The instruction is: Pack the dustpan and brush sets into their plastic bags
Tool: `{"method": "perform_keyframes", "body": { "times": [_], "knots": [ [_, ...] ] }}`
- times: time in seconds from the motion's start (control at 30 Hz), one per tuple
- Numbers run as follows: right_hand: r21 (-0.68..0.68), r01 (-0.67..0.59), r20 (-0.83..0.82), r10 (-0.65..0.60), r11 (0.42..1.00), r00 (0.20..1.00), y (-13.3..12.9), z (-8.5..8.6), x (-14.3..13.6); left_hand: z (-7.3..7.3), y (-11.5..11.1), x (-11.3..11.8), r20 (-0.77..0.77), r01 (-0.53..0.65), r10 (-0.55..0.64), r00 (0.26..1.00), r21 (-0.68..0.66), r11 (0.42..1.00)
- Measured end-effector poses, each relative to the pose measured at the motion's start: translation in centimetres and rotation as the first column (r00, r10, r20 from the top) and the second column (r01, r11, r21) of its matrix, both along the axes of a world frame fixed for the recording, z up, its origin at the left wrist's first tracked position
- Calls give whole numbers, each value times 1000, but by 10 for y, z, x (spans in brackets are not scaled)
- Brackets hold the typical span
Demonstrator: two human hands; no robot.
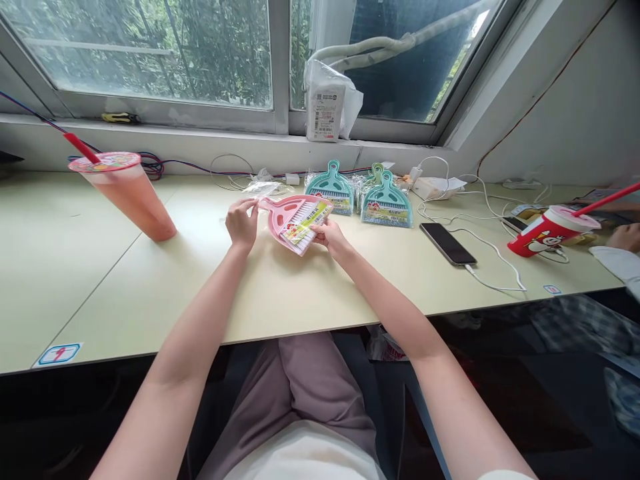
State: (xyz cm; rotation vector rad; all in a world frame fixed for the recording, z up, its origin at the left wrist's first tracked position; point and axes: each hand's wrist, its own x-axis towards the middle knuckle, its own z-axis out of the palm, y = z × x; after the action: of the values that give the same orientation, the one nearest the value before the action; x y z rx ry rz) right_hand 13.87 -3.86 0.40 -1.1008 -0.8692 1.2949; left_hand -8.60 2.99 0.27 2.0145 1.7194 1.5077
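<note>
Above the table in front of me is a pink dustpan and brush set (pixel 284 212), tilted, with a yellow-green and white label across its white bristles. My left hand (pixel 242 223) pinches its handle end, where some clear plastic wrap shows. My right hand (pixel 330 237) grips the opposite lower corner near the label, thumb on top. Behind it lie wrapped dustpan sets: a teal one (pixel 332 189), another teal one (pixel 387 202) to its right, and a green one (pixel 376 175) partly hidden behind that. A crumpled clear plastic wrapper (pixel 265 185) rests just beyond my left hand.
A tall drink cup (pixel 131 197) leans at left in the view. To the right are a phone (pixel 449 244) on a charging cable, a red cup (pixel 543 233) and a co-worker's hand (pixel 625 237). Cables run along the wall; a bagged box (pixel 326 112) stands on the sill.
</note>
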Motion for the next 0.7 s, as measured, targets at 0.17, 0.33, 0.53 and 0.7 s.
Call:
{"method": "perform_keyframes", "body": {
  "times": [0.17,0.33,0.53,0.7],
  "knots": [
    [12,-86,29,86,996,996,0,-1,-4,1,-6,9,-34,48,-47,998,11,999],
    [40,-12,8,11,999,1000,0,-6,-4,10,-19,25,-69,188,-186,980,21,982],
    [84,55,-74,-48,995,996,4,-8,0,22,-38,40,-24,21,-20,1000,61,998],
    [157,64,-120,-46,985,992,5,-7,1,24,-20,24,466,-40,122,877,-182,982]
  ]
}}
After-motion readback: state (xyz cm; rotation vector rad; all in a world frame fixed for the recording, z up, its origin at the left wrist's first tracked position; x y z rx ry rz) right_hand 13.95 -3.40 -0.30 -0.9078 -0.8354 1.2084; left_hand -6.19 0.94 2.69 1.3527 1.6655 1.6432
